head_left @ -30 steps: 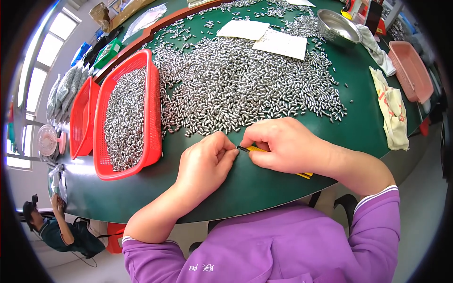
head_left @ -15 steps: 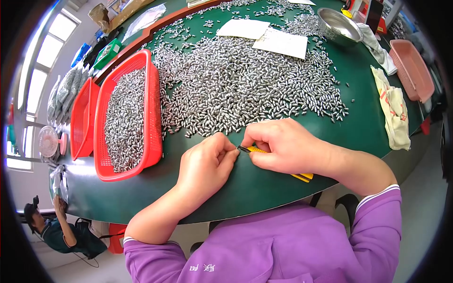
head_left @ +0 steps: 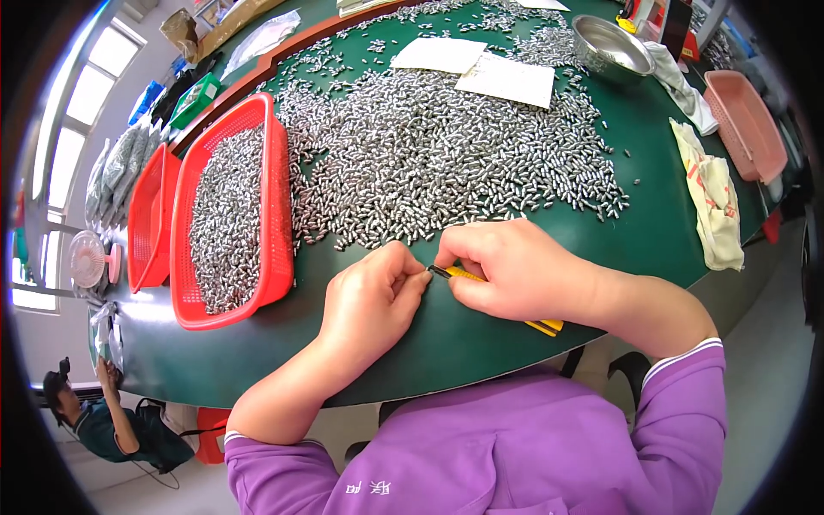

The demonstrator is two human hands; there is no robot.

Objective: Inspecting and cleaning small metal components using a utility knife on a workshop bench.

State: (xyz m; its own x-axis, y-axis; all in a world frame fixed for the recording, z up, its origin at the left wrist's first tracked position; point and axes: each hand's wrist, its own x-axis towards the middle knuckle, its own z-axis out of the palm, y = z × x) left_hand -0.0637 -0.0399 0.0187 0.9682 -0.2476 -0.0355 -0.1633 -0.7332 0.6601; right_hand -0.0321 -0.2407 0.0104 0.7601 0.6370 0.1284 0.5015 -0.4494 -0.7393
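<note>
Nothing shifts since earlier frame: right hand grips yellow knife, tip pointing left at pinched left hand on bench.

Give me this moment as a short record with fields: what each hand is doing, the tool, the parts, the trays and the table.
Left hand: left hand closed, fingertips pinched against the knife tip; what it pinches is hidden
Right hand: right hand gripping the yellow utility knife
Parts: loose small silver metal pieces spread over the table
Trays: red basket holding more pieces, on the left; second red basket beyond it; pink tray at far right
Other: metal bowl, white papers, cloth
Surface: green table
</note>
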